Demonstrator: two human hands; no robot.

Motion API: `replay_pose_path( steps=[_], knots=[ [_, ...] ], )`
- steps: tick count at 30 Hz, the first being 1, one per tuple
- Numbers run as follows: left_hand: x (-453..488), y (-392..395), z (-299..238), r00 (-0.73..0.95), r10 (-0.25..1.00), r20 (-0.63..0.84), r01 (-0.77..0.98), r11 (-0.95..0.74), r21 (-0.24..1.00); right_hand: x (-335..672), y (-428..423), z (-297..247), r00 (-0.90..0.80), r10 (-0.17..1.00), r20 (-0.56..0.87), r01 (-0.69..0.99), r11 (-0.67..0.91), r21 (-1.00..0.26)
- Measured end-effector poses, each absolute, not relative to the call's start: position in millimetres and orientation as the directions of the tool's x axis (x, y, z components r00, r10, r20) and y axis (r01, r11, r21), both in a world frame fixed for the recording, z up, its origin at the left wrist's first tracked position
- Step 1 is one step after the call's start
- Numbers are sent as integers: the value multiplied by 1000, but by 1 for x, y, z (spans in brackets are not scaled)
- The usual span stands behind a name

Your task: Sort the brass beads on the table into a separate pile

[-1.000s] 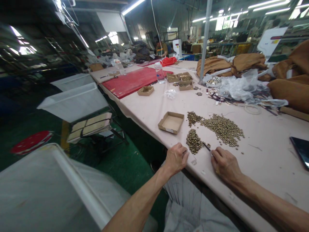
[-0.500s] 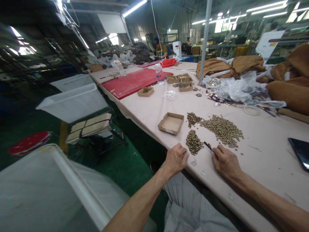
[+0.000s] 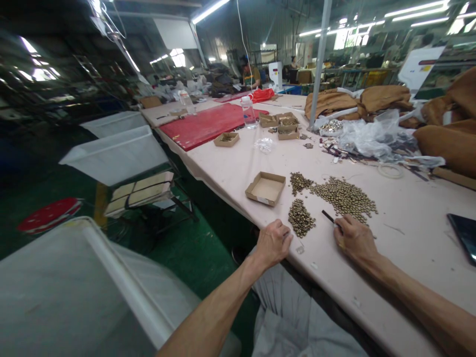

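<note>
Right fingers (image 3: 344, 224) pinch that stick (image 3: 327, 216), aimed toward ten o'clock; light, stiff, I'd guess, best rear-held. Left fingers (image 3: 285, 242) curl, grip unclear.

Open tabletop (image 3: 416, 254) between right hand (image 3: 356, 241) and phone (image 3: 464, 234), large stud heap (image 3: 345, 198) as obstacle ahead

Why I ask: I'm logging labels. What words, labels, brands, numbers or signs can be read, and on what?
None can be read.
Right white casing: red and yellow marks, too small to read.
Far white casing: marks too small and blurred.
Box: pale patch at front, no legible text.
</note>
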State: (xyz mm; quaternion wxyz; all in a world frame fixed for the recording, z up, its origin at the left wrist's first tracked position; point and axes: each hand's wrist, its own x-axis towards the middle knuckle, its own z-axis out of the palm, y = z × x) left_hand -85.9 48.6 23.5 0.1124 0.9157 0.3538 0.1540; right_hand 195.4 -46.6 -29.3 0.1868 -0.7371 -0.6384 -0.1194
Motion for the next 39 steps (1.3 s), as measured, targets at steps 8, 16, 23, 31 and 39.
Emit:
replay_pose_path(
  steps=[8, 16, 23, 31, 39],
  knots=[
    [-85, 49, 23, 704, 685, 188, 617, -721, 314, 181, -66, -15, 51, 862, 505, 956, 103, -273],
    [-86, 48, 25, 701, 690, 179, 626, -716, 310, 155, -74, -15, -8, 909, 417, 938, 152, -312],
    [-86, 49, 25, 711, 681, 176, 616, -723, 313, 161, -66, -22, 22, 902, 431, 956, 107, -273],
    [-86, 49, 25, 712, 677, 186, 616, -729, 298, 158, -59, -22, 9, 905, 425, 973, 90, -213],
    [-86, 49, 27, 709, 683, 175, 619, -722, 309, 156, -53, -23, 30, 899, 437, 983, 54, -178]
  ],
)
